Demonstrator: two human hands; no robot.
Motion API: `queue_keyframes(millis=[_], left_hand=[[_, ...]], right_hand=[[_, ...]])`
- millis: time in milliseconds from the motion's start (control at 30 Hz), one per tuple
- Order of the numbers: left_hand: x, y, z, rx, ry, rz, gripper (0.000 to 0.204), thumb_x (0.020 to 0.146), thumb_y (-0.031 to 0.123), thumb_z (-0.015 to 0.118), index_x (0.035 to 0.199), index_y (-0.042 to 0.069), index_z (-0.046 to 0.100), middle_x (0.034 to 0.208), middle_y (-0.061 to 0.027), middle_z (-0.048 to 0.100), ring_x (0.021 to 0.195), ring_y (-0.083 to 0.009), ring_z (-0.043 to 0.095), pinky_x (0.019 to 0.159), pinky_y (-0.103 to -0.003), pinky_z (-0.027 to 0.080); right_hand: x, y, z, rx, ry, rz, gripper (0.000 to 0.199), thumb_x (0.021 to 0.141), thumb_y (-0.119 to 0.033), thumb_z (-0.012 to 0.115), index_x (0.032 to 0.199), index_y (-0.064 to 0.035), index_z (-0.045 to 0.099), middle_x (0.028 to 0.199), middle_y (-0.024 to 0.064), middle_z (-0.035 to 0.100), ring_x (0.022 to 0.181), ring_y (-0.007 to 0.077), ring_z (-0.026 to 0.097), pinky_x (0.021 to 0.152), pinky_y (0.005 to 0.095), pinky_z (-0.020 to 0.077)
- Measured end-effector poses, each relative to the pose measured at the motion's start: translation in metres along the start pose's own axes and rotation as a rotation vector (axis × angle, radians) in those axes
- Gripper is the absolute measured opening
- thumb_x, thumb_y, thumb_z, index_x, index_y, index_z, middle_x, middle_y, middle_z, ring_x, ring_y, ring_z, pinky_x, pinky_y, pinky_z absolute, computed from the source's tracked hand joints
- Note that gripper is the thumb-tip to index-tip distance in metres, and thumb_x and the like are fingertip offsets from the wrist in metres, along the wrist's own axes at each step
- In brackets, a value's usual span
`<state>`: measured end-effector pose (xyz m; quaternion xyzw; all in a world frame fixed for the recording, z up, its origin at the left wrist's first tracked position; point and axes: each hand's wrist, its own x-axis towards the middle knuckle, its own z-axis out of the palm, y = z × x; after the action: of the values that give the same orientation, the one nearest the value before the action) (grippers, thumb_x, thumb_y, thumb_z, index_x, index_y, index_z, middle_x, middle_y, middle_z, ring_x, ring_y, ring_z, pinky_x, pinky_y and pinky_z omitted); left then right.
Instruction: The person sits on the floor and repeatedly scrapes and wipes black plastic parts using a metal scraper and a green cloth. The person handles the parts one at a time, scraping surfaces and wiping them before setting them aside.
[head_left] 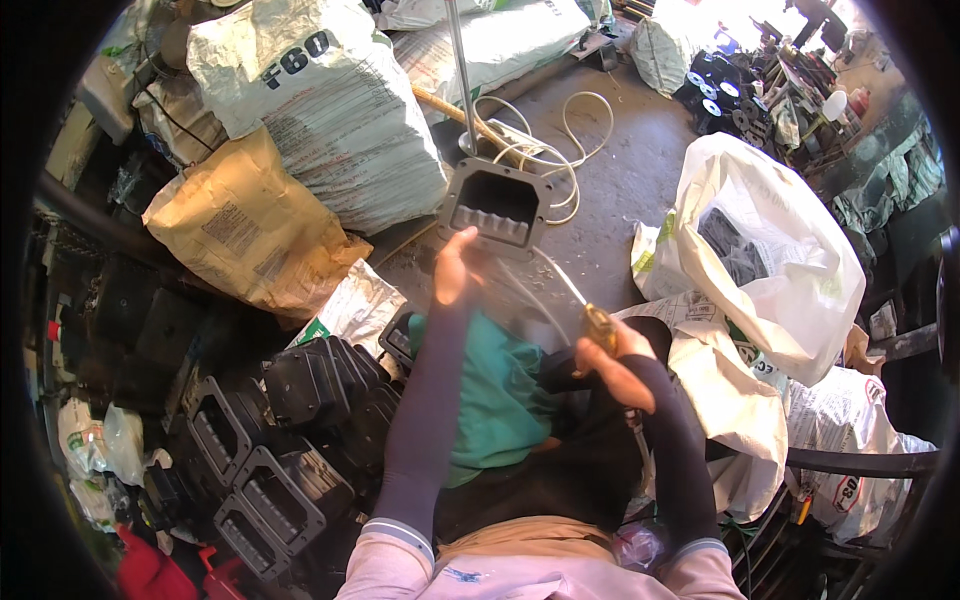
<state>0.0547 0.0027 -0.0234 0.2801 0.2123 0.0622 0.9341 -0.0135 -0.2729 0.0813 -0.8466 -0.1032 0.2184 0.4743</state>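
Grey rectangular housing [497,208], open face turned toward the camera and long axis running left-right, is gripped at its lower edge by left-hand fingers [458,268], while a yellow-handled blade [590,312] is clasped in the right hand [612,362], pointing up-left.

Matt plastic, woven sacks, rough concrete

The rectangular housing [497,208] in the left hand [455,268] looks like matt grey-black moulded plastic, as do the stacked housings [290,440]. The tool [590,312] in the right hand [612,362] has a glossy amber handle and a thin bright metal blade. Both sleeves are smooth dark cloth. The sacks [330,110] are woven white plastic, one brown sack [240,235] creased paper. The floor [620,180] is rough grey concrete.
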Motion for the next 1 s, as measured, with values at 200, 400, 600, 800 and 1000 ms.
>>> queue_keyframes(millis=[200, 400, 600, 800, 1000], left_hand=[[0.003, -0.003, 0.001, 0.046, 0.016, 0.218, 0.032, 0.088, 0.004, 0.068, 0.118, 0.0, 0.059, 0.112, -0.0113, 0.063, 0.102, -0.0249, 0.064, 0.089, -0.037, 0.055], [0.002, -0.006, 0.0, 0.099, 0.092, 0.289, 0.036, 0.087, 0.001, 0.071, 0.12, 0.0, 0.057, 0.111, -0.0102, 0.062, 0.101, -0.0237, 0.064, 0.085, -0.036, 0.056], [-0.001, -0.007, 0.005, 0.281, 0.173, 0.257, 0.039, 0.086, 0.0, 0.072, 0.122, 0.0, 0.056, 0.112, -0.0097, 0.061, 0.101, -0.0217, 0.062, 0.085, -0.036, 0.056], [-0.007, -0.016, 0.016, 0.293, 0.044, 0.418, 0.044, 0.084, -0.003, 0.072, 0.124, 0.001, 0.055, 0.112, -0.0082, 0.061, 0.1, -0.0196, 0.061, 0.088, -0.031, 0.05], [-0.003, -0.037, 0.016, 0.424, -0.006, 0.486, 0.049, 0.082, 0.005, 0.077, 0.126, -0.001, 0.055, 0.112, -0.0106, 0.065, 0.091, -0.0176, 0.064, 0.082, -0.032, 0.052]], right_hand=[[0.009, -0.009, 0.025, -0.362, 0.155, 0.116, 0.039, 0.093, -0.029, 0.065, 0.122, -0.0043, 0.057, 0.088, 0.0238, 0.07, 0.088, 0.04, 0.069, 0.079, 0.0429, 0.0529], [0.015, -0.037, 0.033, -0.309, 0.098, 0.067, 0.044, 0.092, -0.035, 0.064, 0.122, -0.0044, 0.055, 0.097, 0.0293, 0.068, 0.097, 0.0463, 0.065, 0.083, 0.0504, 0.0511], [0.03, -0.052, 0.047, -0.385, 0.021, 0.037, 0.039, 0.093, -0.033, 0.064, 0.117, -0.0041, 0.054, 0.101, 0.0245, 0.069, 0.097, 0.0444, 0.066, 0.084, 0.0512, 0.0508], [0.046, -0.061, 0.057, -0.389, 0.007, -0.05, 0.043, 0.093, -0.037, 0.063, 0.12, -0.0043, 0.054, 0.104, 0.0246, 0.069, 0.1, 0.0437, 0.065, 0.086, 0.0517, 0.0505], [0.077, -0.07, 0.04, -0.403, 0.171, 0.028, 0.043, 0.09, -0.04, 0.065, 0.115, -0.0063, 0.056, 0.099, 0.0272, 0.069, 0.096, 0.0447, 0.066, 0.084, 0.0514, 0.0514]])
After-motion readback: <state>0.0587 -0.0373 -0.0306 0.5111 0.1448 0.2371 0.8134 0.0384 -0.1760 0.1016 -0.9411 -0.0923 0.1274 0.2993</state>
